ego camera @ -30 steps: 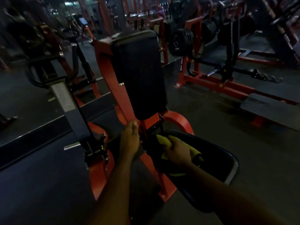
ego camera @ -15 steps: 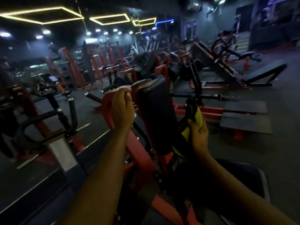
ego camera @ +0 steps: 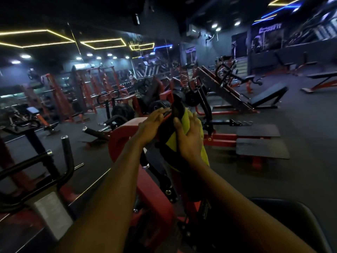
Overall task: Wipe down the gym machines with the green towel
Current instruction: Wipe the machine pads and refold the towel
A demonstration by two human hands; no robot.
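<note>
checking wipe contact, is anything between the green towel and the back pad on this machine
Nothing visible does. The right hand presses the green towel straight onto the top of the black back pad. The left hand rests flat on the pad's other side, clear of the towel.

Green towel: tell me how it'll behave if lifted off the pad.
Probably floppy: the green towel folds around the pad edge under the right hand. Likely light: it looks thin where it hangs below the wrist.
</note>
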